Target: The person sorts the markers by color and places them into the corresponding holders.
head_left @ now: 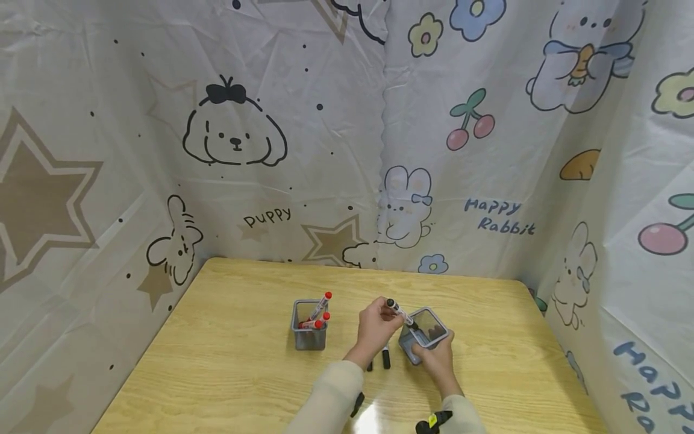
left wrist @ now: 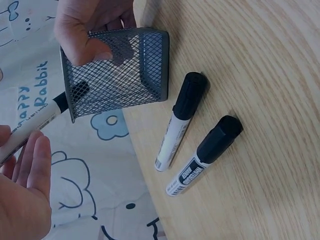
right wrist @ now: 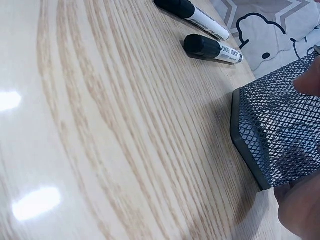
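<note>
My left hand pinches a white marker with black ends. One end of it reaches just inside the mouth of a grey mesh pen holder, seen through the mesh in the left wrist view. My right hand grips that holder by its sides, thumb on the near wall, and tilts it toward the left hand. Two black-capped markers, one nearer the holder and the other beside it, lie on the table below the hands. In the right wrist view only parts of the right hand show.
A second mesh pen holder stands upright to the left, with several red-capped markers in it. Everything is on a wood-grain table. A printed cloth hangs behind the table and along its sides.
</note>
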`<action>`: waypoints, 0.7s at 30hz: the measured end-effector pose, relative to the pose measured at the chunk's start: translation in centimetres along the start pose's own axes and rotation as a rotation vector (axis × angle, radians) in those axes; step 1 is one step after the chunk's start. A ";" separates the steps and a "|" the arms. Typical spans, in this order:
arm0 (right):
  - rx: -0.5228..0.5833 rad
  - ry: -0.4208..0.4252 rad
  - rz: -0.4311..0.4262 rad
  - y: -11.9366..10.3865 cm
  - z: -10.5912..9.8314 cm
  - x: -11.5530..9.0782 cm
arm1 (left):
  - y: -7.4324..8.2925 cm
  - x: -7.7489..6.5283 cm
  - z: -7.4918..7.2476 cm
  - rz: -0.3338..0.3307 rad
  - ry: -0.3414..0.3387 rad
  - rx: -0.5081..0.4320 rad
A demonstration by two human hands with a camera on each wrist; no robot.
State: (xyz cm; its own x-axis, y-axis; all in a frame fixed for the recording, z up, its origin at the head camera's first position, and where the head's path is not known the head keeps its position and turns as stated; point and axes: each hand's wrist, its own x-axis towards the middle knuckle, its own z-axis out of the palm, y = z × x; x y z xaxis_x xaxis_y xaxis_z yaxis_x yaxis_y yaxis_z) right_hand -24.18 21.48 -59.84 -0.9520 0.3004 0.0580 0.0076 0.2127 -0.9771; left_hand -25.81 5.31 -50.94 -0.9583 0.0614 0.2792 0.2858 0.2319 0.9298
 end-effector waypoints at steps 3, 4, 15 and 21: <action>-0.002 -0.003 -0.005 0.0 0.0 -0.1 | -0.1 0.0 0.1 -0.010 -0.014 0.018; -0.003 -0.004 -0.006 -0.1 -0.1 -0.1 | -0.2 0.0 0.2 -0.013 -0.019 0.023; -0.014 0.006 -0.012 -0.1 -0.1 -0.1 | -1.1 0.4 1.2 -0.048 -0.033 0.051; -0.008 0.004 -0.013 0.0 0.1 -0.1 | -0.7 0.4 1.4 -0.049 -0.048 0.071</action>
State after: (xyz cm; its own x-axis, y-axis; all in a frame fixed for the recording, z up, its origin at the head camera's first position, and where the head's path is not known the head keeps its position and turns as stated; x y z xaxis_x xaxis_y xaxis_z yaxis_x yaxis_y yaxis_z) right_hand -24.11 21.41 -59.83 -0.9510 0.3009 0.0715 -0.0024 0.2238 -0.9746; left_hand -26.39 6.53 -51.86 -0.9708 0.0947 0.2203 0.2389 0.3041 0.9222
